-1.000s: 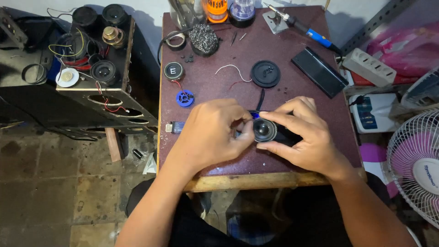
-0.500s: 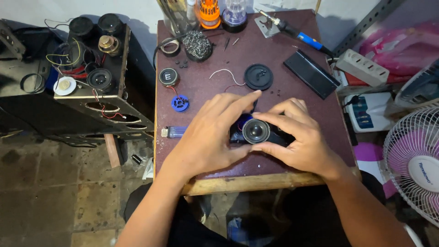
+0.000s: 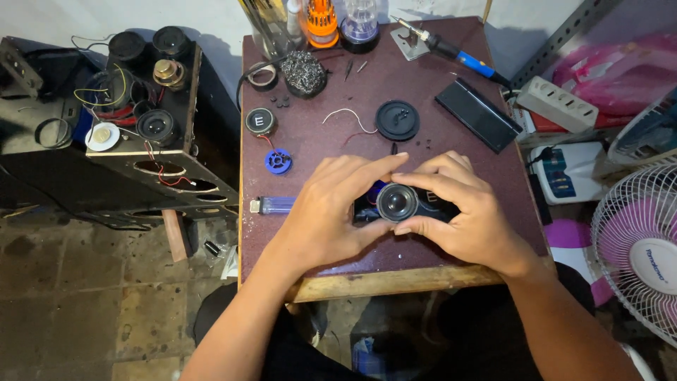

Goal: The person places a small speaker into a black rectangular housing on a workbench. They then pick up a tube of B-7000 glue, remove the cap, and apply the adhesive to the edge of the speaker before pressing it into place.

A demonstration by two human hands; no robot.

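There is only one view, from a camera worn on the person's head, and it looks steeply down, almost straight from above, onto a small dark-red table. The table's far edge lies at the top of the frame and its near wooden edge low in the middle, so the camera faces forward and down from the person's seat. It sits close: both forearms enter from the bottom and the left hand and right hand meet near the centre. The frame spills past the table to a speaker cabinet at left, a fan at right and floor below. No second view shares the scene.
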